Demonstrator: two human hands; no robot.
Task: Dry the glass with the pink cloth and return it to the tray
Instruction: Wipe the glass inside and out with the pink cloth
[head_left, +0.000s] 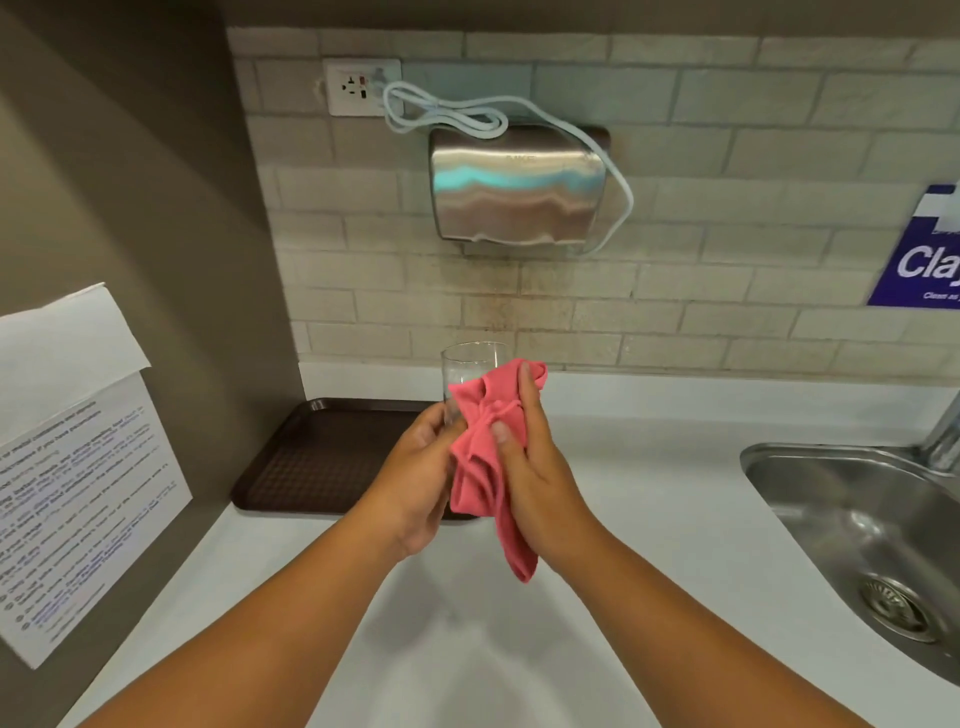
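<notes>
A clear drinking glass (470, 366) is held upright above the counter, its lower part gripped by my left hand (418, 478). My right hand (537, 467) presses the pink cloth (480, 467) against the glass's right side, fingers wrapped over the bunched fabric. A tail of the cloth hangs down below both hands. The dark brown tray (317, 457) lies on the white counter to the left, behind my left hand, with nothing visible on it.
A steel sink (852, 525) with a drain sits at the right, a faucet at its back edge. A metal hand dryer (517, 189) with a looped cord hangs on the tiled wall. Printed notices (72, 493) are stuck on the left wall.
</notes>
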